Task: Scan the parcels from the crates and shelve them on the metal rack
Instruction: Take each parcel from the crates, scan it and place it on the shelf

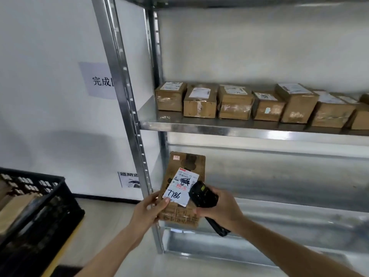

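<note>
The parcel (184,188) is held up in front of the metal rack (239,126), just below the shelf where a row of boxes (235,101) already sits. The left hand (148,209) grips its lower left edge, thumb pressed on the white label (180,186) marked 7786. That thumb is the likeliest trouble: if it slides further over the label, it may cover the barcode and the scan could fail. A one-edge grip also lets the parcel tilt or slip while it is being read. The right hand (221,208) is wrapped around a black scanner (202,196), whose head hangs close over the right side of the label, forearm reaching in from the lower right. The black crate (40,206) stands well left of the rack.
</note>
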